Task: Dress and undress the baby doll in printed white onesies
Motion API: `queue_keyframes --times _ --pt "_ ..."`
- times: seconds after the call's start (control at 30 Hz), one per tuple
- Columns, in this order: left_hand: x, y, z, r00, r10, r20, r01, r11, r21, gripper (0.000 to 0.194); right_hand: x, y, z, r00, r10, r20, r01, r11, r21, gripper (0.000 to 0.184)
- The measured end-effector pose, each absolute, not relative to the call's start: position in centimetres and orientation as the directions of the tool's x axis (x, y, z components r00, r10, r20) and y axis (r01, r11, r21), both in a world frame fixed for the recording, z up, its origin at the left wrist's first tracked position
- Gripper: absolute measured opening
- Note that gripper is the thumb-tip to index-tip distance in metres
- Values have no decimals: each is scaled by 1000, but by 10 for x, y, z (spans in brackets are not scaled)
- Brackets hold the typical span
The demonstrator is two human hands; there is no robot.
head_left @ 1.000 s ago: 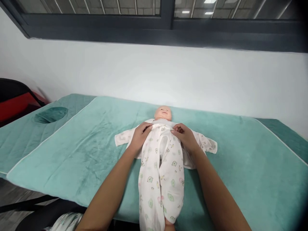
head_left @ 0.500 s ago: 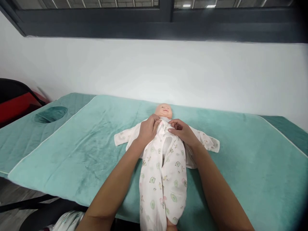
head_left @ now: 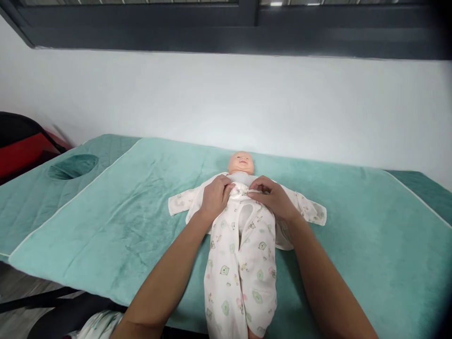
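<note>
A baby doll (head_left: 241, 163) lies on its back, head toward the wall. Its white printed jacket (head_left: 181, 201) is spread open, sleeves out to both sides. White baby pants (head_left: 226, 268) with green and pink animal prints cover its belly and legs, with an open slit at the crotch showing grey beneath. My left hand (head_left: 216, 195) pinches the waistband at its left side. At the other side, my right hand (head_left: 270, 195) pinches the same waistband between thumb and fingers. A grey-white chest shows above the band. One foot end lies at the bottom edge of view.
A teal padded cover (head_left: 106, 226) lies over the bed, with a face hole (head_left: 73, 167) at the left end. A white wall (head_left: 226, 99) stands behind it, below a dark window frame (head_left: 141, 30). A red and black chair or bag (head_left: 24, 150) is at far left.
Both hands have drawn the pants' waistband down a little, from near the doll's neck toward its belly. More of the grey-white chest shows. The view has tilted slightly.
</note>
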State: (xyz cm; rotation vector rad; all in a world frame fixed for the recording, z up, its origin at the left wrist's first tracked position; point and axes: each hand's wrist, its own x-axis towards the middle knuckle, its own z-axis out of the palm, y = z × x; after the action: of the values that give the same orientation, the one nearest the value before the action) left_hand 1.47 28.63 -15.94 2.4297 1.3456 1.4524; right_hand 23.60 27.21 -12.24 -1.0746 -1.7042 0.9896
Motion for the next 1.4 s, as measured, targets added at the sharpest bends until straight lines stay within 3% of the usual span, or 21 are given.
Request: queue_keyframes --times 0.13,0.3,0.47,0.63,0.73,0.87,0.93,1.03,1.2,1.4 --pt "13 281 -159 251 639 727 685 -648 333 25 222 267 -119 -225 914 338 358 401 -843 20" --pt "13 277 -157 169 741 650 700 -554 450 32 219 256 -115 -221 841 494 455 537 -710 20" --pt "14 281 -161 122 798 590 676 -502 539 33 237 260 -112 -308 920 244 392 356 -848 28" --pt "13 280 -167 118 803 584 682 -493 540 26 274 269 -112 -495 869 21 397 248 -884 34" --pt "11 279 -168 92 807 584 673 -483 561 24 286 267 -119 -468 883 18 291 174 -941 32" --pt "10 278 -168 70 811 581 669 -470 576 23 287 263 -131 -293 948 122 44 141 -989 32" --pt "10 277 -168 70 800 596 660 -485 574 23 287 261 -135 -251 960 122 3 126 -992 32" --pt "9 277 -169 50 799 600 640 -487 594 22 290 261 -136 -287 956 68 102 102 -990 37" --pt "5 281 -167 -84 861 501 559 -376 739 18 296 265 -135 -519 855 -25 171 75 -982 32" --pt "1 286 -158 25 926 377 473 -343 811 20 293 269 -140 -610 790 -63 216 89 -972 33"
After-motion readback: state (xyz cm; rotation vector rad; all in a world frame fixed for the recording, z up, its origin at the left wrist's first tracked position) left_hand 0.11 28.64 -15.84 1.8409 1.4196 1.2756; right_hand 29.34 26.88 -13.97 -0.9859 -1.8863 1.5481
